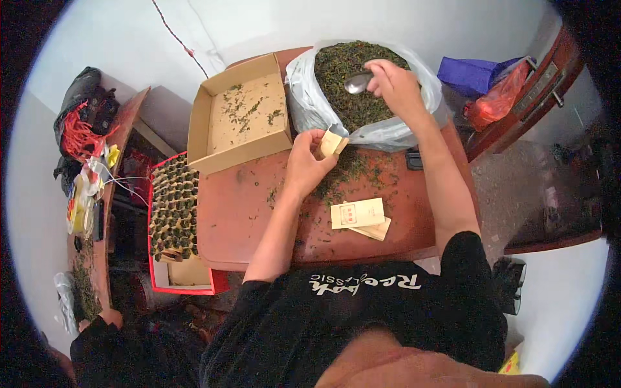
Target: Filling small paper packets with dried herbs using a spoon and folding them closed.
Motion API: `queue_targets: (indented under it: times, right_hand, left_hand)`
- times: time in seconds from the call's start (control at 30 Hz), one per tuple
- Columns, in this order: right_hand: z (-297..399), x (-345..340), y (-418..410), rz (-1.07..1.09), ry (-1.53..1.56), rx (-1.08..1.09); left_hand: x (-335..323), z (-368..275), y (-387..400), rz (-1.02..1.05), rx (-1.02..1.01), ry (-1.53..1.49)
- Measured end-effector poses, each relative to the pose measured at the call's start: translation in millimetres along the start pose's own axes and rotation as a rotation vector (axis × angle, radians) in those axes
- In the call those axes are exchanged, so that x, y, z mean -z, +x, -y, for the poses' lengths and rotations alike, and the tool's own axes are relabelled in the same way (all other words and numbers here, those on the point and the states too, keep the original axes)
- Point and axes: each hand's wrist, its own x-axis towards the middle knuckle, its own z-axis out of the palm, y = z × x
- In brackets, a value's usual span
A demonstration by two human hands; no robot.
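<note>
My right hand grips a metal spoon, its bowl just over the heap of dark green dried leaves. These leaves, which look like tea, fill a large clear plastic bag with its mouth spread wide. In my left hand is a small tan paper packet, held upright with its top edge parted, close to the bag's near rim. What the packet holds inside cannot be made out. Two or more flat printed paper packets lie overlapped on the reddish-brown table in front of me.
A shallow cardboard box with leaf scraps stands left of the bag. Lower left, a red-edged box holds rows of filled packets. Loose leaves litter the table. A small black object lies near my right forearm. Another person's hand shows at lower left.
</note>
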Motion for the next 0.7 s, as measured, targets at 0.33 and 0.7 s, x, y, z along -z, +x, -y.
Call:
queue_targets:
  times: [0.33,0.7]
  right_hand:
    - [-52.0,-55.8,16.3,0.275,-0.068,0.196]
    - [-58.6,4.0,13.1,-0.022,-0.331,0.091]
  left_hand:
    - [0.7,-3.2,-7.8,0.027,0.018,0.029]
    - [-3.5,-2.5,-0.7,0.028,-0.041,-0.037]
